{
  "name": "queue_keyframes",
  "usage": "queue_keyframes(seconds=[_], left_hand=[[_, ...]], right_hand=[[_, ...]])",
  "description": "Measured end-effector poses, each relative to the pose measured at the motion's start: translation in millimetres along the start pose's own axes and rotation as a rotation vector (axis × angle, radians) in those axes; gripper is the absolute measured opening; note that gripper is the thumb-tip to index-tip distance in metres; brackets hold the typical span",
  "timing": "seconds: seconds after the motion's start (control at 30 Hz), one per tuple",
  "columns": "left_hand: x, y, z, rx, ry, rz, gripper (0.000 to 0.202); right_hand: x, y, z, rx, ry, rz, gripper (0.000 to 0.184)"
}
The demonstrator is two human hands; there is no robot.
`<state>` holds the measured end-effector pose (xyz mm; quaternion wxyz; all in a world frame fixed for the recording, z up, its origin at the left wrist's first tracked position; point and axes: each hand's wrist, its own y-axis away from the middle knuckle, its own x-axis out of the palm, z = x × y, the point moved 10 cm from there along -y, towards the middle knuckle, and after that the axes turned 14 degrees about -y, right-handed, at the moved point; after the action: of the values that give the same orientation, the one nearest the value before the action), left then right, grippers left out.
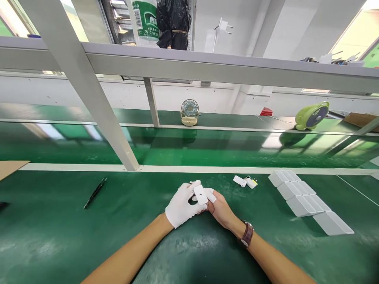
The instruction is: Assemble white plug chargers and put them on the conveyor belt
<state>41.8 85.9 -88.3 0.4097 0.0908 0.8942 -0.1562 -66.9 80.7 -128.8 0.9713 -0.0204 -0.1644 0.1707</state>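
One dark object (3, 206): cut off by our left border, too little showing to name.
Cardboard (13, 169): tan sheet, corner jutting in at the left, beside the pale strip along the back of our green bench (59, 244).
Pen (95, 193): black, lying aslant on the bench, well apart from our hands.
Frame post (97, 102): pale, slanting across our view, foot at the strip.
Bottle (145, 21): clear plastic, green label, up behind the shelf edge.
Black bag (174, 23): gathered, touching or just beside the bottle; we cannot tell which.
Left hand (183, 203): white-gloved, thumb and fingers curved with a gap showing between, pinching the white piece.
Small fan (190, 112): cream base, upright on the ledge beyond our hands.
White piece (200, 195): rounded block, small dark mark on its face, tilted, between our two hands above the bench.
Right hand (220, 209): white covering on a digit, fingers curled round the piece's right side and underneath; tips partly hidden from us.
Small white parts (239, 181): little group on the bench, near our right hand, apart from it.
Wristwatch (247, 233): brown strap, our right wrist.
Trays (299, 203): translucent white, slanting row on the bench.
Green fan (312, 115): tilted, on the ledge behind the trays.
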Motion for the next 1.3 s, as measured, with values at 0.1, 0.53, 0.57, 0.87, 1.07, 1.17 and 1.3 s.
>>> queue_keyframes(seconds=[0.1, 0.53, 0.57, 0.87, 1.07, 1.17, 1.3], left_hand=[[-1.1, 0, 0, -0.010, -0.021, -0.009, 0.066], [0.1, -1, 1, 0.001, 0.030, 0.006, 0.068], [-0.4, -1, 0, 0.021, 0.030, 0.007, 0.072], [0.7, -4, 10, -0.032, -0.020, 0.023, 0.047], [3.7, -5, 24, -0.189, -0.076, 0.072, 0.047], [5.8, -6, 23, -0.218, -0.079, 0.131, 0.042], [1.8, -6, 15, -0.211, -0.123, 0.146, 0.035]], right_hand=[[-1, 0, 2, -0.011, 0.040, -0.003, 0.035], [-3, -1, -3, 0.005, -0.039, 0.010, 0.033], [-4, -1, -2, -0.006, -0.045, -0.002, 0.033], [9, 16, 59, -0.562, 0.523, 0.103, 0.027], [3, 25, 75, -0.812, 0.908, 0.155, 0.032], [-14, 15, 66, -0.788, 1.074, 0.048, 0.031], [-21, 0, 38, -0.636, 1.206, 0.082, 0.024]])
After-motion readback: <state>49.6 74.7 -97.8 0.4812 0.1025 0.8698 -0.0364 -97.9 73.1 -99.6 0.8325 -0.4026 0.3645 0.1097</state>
